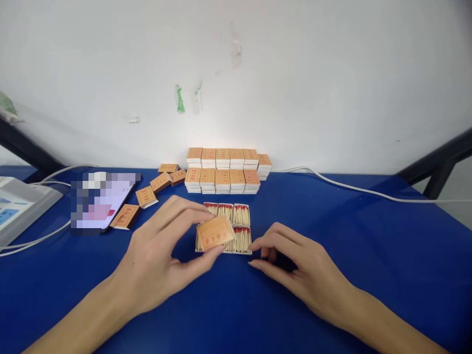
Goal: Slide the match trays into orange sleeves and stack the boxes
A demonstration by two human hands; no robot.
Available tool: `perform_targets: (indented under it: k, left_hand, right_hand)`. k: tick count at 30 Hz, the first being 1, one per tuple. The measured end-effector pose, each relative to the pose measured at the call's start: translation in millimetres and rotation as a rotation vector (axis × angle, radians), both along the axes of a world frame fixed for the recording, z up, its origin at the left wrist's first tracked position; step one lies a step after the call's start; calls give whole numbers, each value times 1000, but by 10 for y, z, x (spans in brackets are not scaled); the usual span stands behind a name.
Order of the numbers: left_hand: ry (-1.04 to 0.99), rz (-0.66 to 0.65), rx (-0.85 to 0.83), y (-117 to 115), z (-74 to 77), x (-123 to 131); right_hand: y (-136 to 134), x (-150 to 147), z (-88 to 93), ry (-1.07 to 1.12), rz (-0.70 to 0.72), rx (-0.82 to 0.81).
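Note:
My left hand [162, 255] pinches an orange matchbox sleeve [216, 233] between thumb and fingers, holding it tilted just above the left end of a block of open match trays [239, 227]. The trays lie side by side in two rows on the blue table [368, 236], full of red-tipped matches. My right hand [295, 268] rests on the table just right of the trays, fingers curled toward them with the tips near the front right tray. Nothing shows in it.
Stacked closed matchboxes [223, 169] stand in two rows by the white wall. Several loose orange sleeves [147, 196] lie scattered at the left, beside a blurred phone-like object [99, 199] and a grey device [18, 206]. A white cable [368, 191] runs along the back right.

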State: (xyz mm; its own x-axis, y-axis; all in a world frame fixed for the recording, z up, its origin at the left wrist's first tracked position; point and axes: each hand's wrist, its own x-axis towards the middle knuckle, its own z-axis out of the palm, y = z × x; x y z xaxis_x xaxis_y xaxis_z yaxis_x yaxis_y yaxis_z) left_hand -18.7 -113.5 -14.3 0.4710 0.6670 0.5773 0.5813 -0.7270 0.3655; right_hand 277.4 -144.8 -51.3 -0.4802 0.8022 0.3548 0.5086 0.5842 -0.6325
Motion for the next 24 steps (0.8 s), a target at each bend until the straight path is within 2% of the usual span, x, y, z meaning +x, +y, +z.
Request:
perform_targets:
  k: [6,12,17,24]
  left_hand:
    - [85,-120,-20,-9,-78,29]
    - [42,-87,-113,-27,-109,71]
    - [63,-139,-77,-5,-115,59]
    - [108,-164,1,9,-151,39]
  right_hand:
    - [-34,-26,-41,-71,-8,64]
    - [-47,-1,-23,-73,-3,60]
    - [-78,2,0,-77,-23,41]
    - [-100,5,-61,-112,-27,9]
